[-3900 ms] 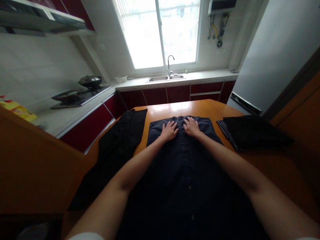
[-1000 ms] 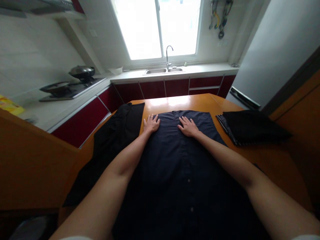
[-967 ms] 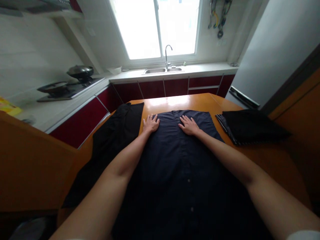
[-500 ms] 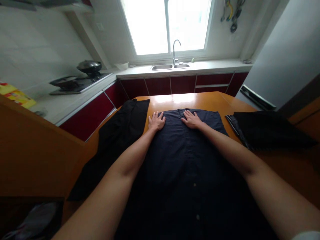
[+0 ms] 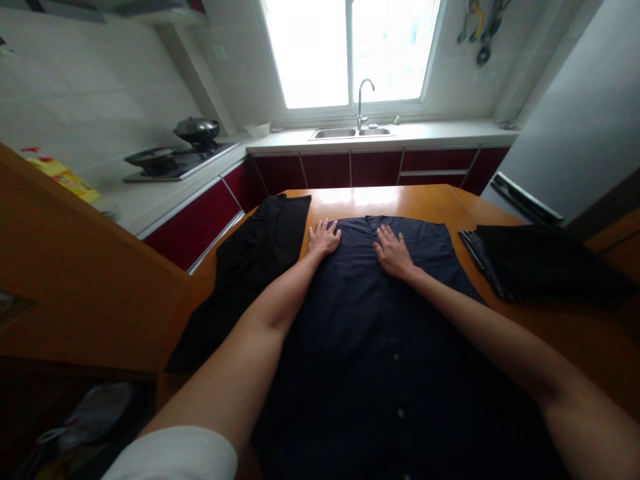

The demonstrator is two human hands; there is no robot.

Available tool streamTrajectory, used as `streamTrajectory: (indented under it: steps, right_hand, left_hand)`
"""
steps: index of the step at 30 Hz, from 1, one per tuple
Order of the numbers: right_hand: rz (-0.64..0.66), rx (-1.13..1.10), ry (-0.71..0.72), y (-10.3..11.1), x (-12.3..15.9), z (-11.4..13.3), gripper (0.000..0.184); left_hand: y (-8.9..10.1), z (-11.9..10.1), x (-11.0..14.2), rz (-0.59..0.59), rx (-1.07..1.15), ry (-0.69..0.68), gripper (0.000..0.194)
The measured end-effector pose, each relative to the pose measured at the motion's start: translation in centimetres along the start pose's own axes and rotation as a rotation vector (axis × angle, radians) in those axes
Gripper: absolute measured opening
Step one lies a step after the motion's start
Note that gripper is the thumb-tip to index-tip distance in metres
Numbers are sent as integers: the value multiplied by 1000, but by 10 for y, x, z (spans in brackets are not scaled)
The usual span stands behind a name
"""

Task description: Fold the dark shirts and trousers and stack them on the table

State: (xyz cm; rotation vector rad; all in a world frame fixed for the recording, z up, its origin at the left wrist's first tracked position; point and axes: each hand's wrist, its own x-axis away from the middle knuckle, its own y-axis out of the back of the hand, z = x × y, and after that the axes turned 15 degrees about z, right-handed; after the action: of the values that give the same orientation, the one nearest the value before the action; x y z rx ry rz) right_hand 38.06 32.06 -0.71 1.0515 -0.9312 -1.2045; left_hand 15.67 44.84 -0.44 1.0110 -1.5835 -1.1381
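Note:
A dark navy button-up shirt (image 5: 360, 313) lies spread out on the wooden table (image 5: 425, 197), its row of buttons running toward me. My left hand (image 5: 325, 239) is open, palm down at the shirt's far left corner, fingers spread over its edge. Farther right, my right hand (image 5: 393, 252) rests open near the shirt's far edge, beside the button strip, and holds nothing. The near end of the shirt sinks into shadow and runs out of view.
Left of the shirt lies a black garment (image 5: 265, 240); a folded black cloth (image 5: 540, 260) is on the right. Beyond the table are a sink (image 5: 335, 133), a stove with a lidded wok (image 5: 197, 130) and a yellow package (image 5: 63, 177). A grey fridge (image 5: 565, 120) stands at right.
My right hand has slid slightly toward me on the shirt. My left hand stays at the far left corner. The whole view has shifted, so things appear farther right.

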Motion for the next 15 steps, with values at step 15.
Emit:
streamTrajectory:
  steps: [15]
  right_hand:
    - [151,91,-125,13,179,-83,64]
  left_hand:
    - [-48,-73,193,187,-150,-593,66]
